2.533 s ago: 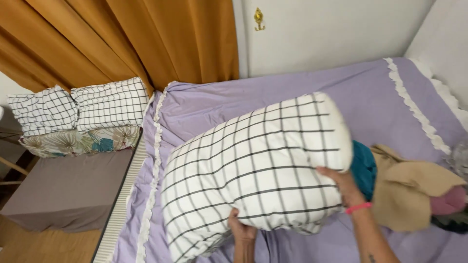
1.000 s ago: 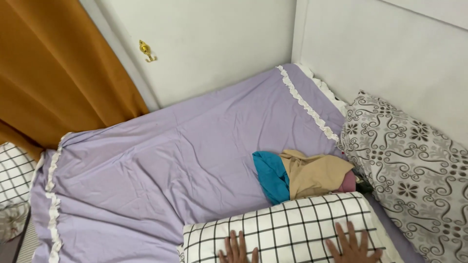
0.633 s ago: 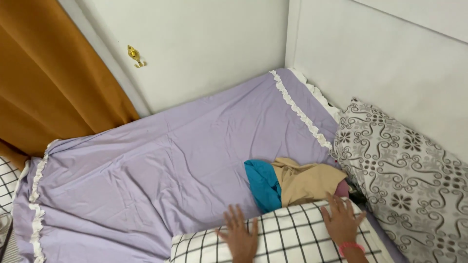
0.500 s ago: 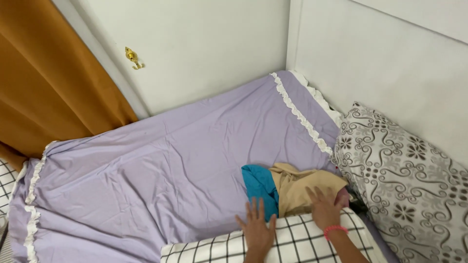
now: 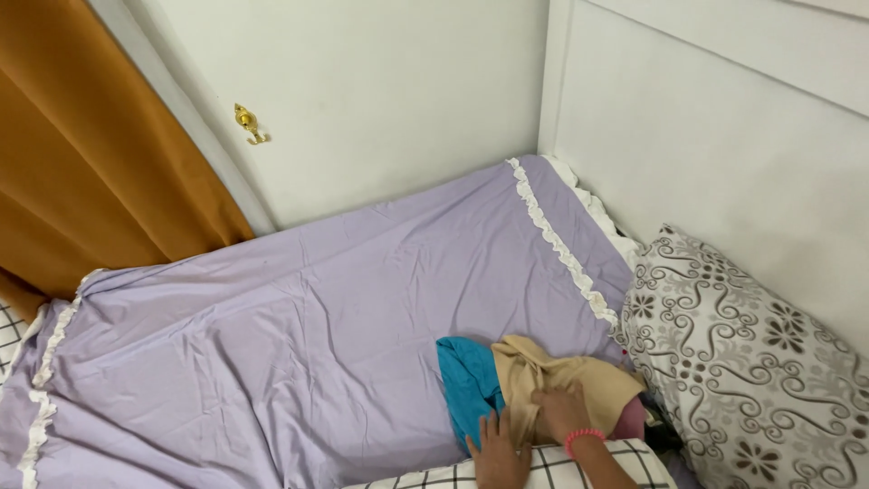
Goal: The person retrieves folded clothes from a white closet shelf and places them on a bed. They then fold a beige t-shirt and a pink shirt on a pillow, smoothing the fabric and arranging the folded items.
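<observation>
Step in hand, by look of it: gathering clothes off bed; right hand (image 5: 563, 409) curled into beige garment (image 5: 561, 380), grip likely; left hand (image 5: 498, 451) flat, open, on teal garment (image 5: 466, 385) beside checked pillow (image 5: 588, 466); next calls for lifting both clear; lilac sheet (image 5: 299, 335), patterned pillow (image 5: 751, 362) right, white wall (image 5: 380, 91), orange curtain (image 5: 81, 154).

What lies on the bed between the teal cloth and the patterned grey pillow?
In the head view, a tan garment lies between them, with the right hand on it.
</observation>
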